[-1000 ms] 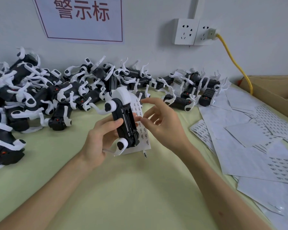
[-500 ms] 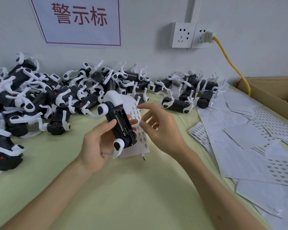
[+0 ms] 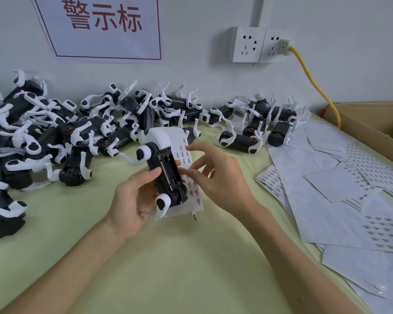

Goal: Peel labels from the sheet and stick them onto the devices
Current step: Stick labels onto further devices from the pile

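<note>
While the left hand [image 3: 132, 200] grips the black-and-white device [image 3: 166, 175], label sheet [image 3: 192, 180] behind it, over the table's [image 3: 191, 268] middle, the right hand [image 3: 216, 175], fingers loosely spread, touches the sheet, seemingly starting a peel that needs a label's edge lifted.

A light green table [image 3: 191, 273] is set against a pale wall [image 3: 213, 82], on which a sign with red characters [image 3: 100, 28] and a double socket [image 3: 256, 44] are mounted; a yellow cable [image 3: 309, 75] is plugged in
</note>
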